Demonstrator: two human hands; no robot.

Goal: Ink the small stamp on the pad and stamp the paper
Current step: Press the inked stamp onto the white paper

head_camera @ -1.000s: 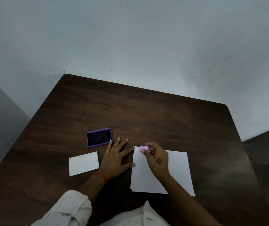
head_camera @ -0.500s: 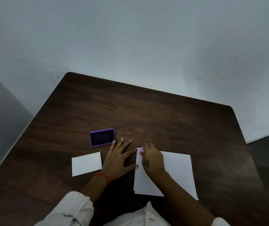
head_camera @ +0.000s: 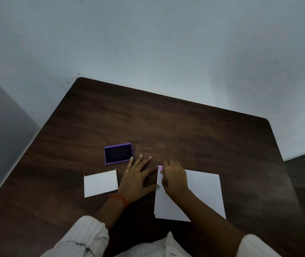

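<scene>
Small pink stamp (head_camera: 160, 168) sits at the paper's (head_camera: 203, 193) top-left corner, gripped by right hand (head_camera: 173, 179) fingers. Left hand (head_camera: 136, 179) lies flat, fingers spread, on the surface (head_camera: 185, 130). Ink pad (head_camera: 118, 153) open at 10 o'clock; smaller white card (head_camera: 100, 183) at 9 o'clock.

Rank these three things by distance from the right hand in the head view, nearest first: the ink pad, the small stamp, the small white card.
1. Small stamp: pink, at the fingertips of the right hand, on the big paper's top left corner.
2. Ink pad: purple, open, up and to the left, past the left hand.
3. Small white card: farthest left on the table.
</scene>
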